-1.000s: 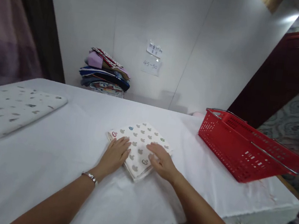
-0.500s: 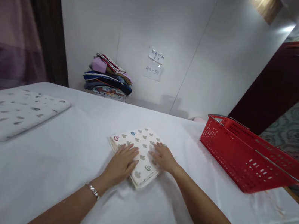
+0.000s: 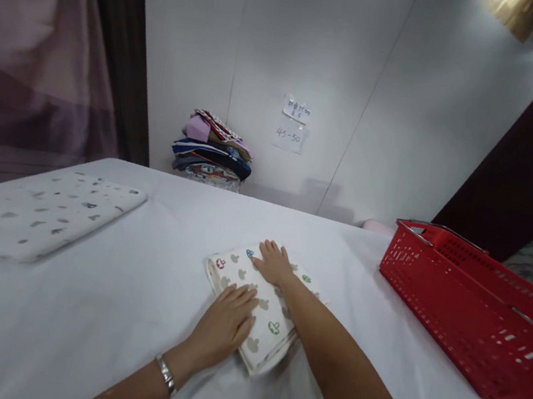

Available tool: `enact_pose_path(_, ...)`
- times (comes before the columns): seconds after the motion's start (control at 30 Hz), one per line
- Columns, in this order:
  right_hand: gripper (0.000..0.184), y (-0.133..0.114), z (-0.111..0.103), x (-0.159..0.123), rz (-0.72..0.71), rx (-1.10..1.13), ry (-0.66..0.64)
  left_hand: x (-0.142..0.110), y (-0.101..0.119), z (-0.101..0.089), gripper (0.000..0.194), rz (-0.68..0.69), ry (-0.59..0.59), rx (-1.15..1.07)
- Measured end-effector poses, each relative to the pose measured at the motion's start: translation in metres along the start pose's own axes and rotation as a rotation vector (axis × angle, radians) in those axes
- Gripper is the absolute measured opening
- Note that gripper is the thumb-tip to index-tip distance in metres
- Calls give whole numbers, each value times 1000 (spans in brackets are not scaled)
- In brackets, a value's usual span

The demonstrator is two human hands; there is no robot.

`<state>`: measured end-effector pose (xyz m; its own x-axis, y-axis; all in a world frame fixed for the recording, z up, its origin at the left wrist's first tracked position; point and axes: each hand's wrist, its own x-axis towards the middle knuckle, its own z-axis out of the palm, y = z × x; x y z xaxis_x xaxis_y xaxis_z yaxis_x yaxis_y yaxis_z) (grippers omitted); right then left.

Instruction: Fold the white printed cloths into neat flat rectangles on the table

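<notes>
In the head view, a broad table (image 3: 133, 340) under white cloth, slightly creased, against a pale panelled wall (image 3: 322, 40) with two taped paper sheets (image 3: 292, 126), the lower marked 45-50. Pinkish curtain (image 3: 19, 39) at the left, dark door (image 3: 527, 180) at the right. At the wall by the table's far edge, a pile of folded fabrics (image 3: 213, 151); on the table's left side, a large folded white textile (image 3: 46, 212) with grey print. At centre, flat on the table, a folded mushroom-print cloth (image 3: 267, 314), well apart from both that textile and the basket. Compared with half a second ago, right hand (image 3: 273, 265) shifted from the cloth's right part to its far part, beside the blue mushroom; left hand (image 3: 225, 321), above a silver bracelet (image 3: 165, 374), kept on the near left edge. Fingers of both hands extended, slightly parted, laid on the cloth without gripping. To the right, a red perforated basket (image 3: 460, 318) with metal handles, now cut off by the frame edge; inside mostly hidden by the near wall, contents impossible to tell.
</notes>
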<state>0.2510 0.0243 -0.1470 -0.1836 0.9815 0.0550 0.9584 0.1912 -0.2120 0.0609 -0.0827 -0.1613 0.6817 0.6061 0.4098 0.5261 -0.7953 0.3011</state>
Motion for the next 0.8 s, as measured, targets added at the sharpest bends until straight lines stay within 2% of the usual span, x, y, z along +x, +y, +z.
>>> enact_pose_path(0.1,67,5,7,2,-13,-6,16,15,-4,-3,35,-39,-18,-30)
enact_pose_path(0.17,66,8,10,3,-3,-15,5,33,-16,-5,35,-95,5,-17)
enact_pose_path(0.27,65,10,14,3,26,-19,3,61,-48,-2,46,-253,43,84)
enact_pose_path(0.33,64,12,15,4,40,-6,15,70,-74,5,56,-382,26,151)
enact_pose_path(0.4,64,13,13,6,40,21,8,73,-96,15,65,-481,-32,188)
enact_pose_path(0.5,64,15,1,14,5,72,-45,70,-115,27,70,-511,-81,222)
enact_pose_path(0.63,66,23,-16,22,17,101,-19,68,-117,26,74,-494,-93,253)
enact_pose_path(0.8,75,32,-13,16,111,168,-46,68,-102,11,75,-522,-85,208)
